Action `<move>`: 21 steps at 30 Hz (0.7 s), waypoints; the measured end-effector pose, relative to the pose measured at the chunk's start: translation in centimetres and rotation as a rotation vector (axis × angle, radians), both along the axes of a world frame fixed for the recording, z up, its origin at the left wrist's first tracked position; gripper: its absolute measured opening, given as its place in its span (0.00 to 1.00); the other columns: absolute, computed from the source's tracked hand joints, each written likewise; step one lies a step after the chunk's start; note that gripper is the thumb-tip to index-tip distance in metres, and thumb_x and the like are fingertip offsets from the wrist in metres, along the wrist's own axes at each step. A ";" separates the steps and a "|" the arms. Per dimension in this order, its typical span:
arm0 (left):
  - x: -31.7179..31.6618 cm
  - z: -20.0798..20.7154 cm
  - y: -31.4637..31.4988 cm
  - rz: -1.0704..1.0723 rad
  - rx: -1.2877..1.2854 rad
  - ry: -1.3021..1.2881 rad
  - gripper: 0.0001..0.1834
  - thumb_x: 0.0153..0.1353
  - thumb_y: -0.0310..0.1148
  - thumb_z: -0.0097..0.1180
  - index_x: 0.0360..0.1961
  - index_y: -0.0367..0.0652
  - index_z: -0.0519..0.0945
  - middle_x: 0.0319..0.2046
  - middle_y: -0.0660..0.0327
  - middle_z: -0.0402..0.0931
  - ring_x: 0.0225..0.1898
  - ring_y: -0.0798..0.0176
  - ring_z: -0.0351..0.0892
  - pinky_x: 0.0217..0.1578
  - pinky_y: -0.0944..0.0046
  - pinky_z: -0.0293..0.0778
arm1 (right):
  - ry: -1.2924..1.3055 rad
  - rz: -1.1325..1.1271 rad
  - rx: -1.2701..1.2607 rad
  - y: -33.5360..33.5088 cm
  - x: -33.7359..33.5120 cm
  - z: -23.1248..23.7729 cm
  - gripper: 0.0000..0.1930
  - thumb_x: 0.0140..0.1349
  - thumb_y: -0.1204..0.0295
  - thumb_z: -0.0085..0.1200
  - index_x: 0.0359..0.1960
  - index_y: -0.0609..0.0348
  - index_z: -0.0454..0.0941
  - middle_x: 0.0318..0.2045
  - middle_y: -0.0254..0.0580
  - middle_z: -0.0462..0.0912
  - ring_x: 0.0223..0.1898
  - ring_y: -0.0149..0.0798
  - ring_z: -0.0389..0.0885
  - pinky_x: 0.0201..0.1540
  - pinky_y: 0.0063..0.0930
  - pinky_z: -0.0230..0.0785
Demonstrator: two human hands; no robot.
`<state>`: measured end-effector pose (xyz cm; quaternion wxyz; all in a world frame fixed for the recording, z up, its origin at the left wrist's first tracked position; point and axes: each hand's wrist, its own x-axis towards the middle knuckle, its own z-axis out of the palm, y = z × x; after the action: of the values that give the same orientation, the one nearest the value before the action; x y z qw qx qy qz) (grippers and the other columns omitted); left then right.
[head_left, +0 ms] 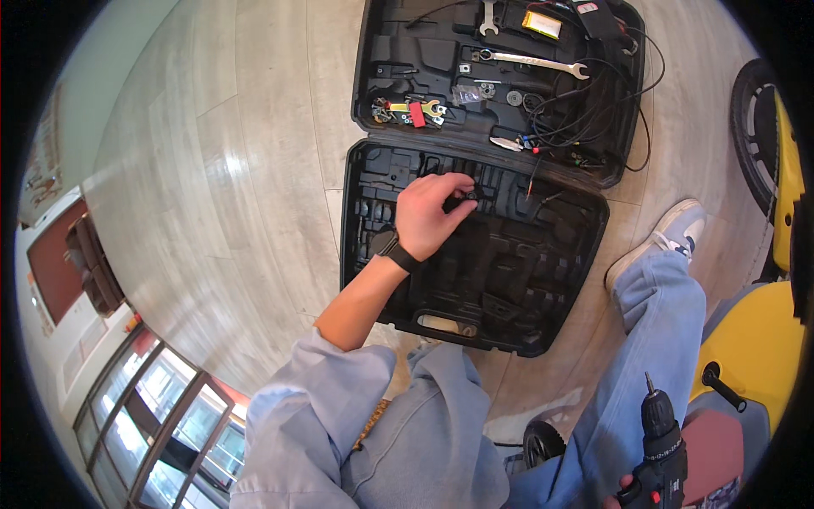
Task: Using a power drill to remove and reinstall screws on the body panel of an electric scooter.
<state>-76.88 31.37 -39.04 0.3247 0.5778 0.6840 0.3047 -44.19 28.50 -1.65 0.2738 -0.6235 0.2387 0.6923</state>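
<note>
My left hand (426, 212), with a black watch (398, 251) on its wrist, is over the near half of an open black tool case (449, 284). Its thumb and fingertips curl together by the moulded slots; a small dark thing seems to be between them, too dim to name. At the lower right, my right hand (625, 482) grips a black cordless drill (663, 454), mostly hidden behind it. The drill points up and has a thin bit (649, 382) in its chuck.
The far half holds a combination wrench (534, 63), a short wrench (489, 19), a yellow battery pack (542, 25), small hardware and black cables (585, 102). Right of the case are my shoe (678, 231) and a yellow wheeled vehicle (750, 339). A glazed door (161, 416) stands left.
</note>
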 end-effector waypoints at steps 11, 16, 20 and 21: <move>0.1 0.5 1.2 0.116 0.024 -0.104 0.14 0.46 0.22 0.64 0.37 0.41 0.79 0.29 0.62 0.79 0.31 0.67 0.79 0.34 0.69 0.74 | 0.029 -0.033 0.018 0.2 -0.1 -0.3 0.31 0.57 0.70 0.59 0.62 0.55 0.58 0.26 0.29 0.65 0.19 0.23 0.63 0.25 0.20 0.60; -1.8 1.6 7.4 0.259 0.242 0.009 0.10 0.49 0.22 0.63 0.34 0.39 0.80 0.27 0.63 0.78 0.28 0.72 0.75 0.30 0.73 0.71 | 0.002 -0.013 0.022 0.0 -0.2 -0.3 0.33 0.56 0.69 0.59 0.62 0.55 0.58 0.26 0.29 0.66 0.18 0.23 0.63 0.24 0.20 0.60; -4.6 -1.0 13.9 0.161 0.406 0.411 0.11 0.47 0.30 0.64 0.34 0.48 0.83 0.29 0.66 0.79 0.31 0.62 0.76 0.33 0.63 0.69 | 0.013 0.034 -0.006 -0.1 0.2 -0.2 0.34 0.55 0.69 0.60 0.63 0.55 0.57 0.26 0.30 0.66 0.18 0.24 0.62 0.23 0.20 0.60; -4.6 -1.9 14.6 0.164 0.406 0.410 0.11 0.47 0.30 0.64 0.34 0.48 0.83 0.29 0.66 0.79 0.31 0.62 0.76 0.33 0.63 0.69 | 0.012 0.043 -0.012 0.0 0.2 -0.3 0.35 0.55 0.69 0.60 0.63 0.56 0.57 0.26 0.30 0.66 0.18 0.24 0.62 0.23 0.20 0.60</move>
<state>-81.52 46.01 -40.99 0.0318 0.6232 0.7049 0.3373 -43.97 28.52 -1.92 0.2536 -0.6259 0.2312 0.7004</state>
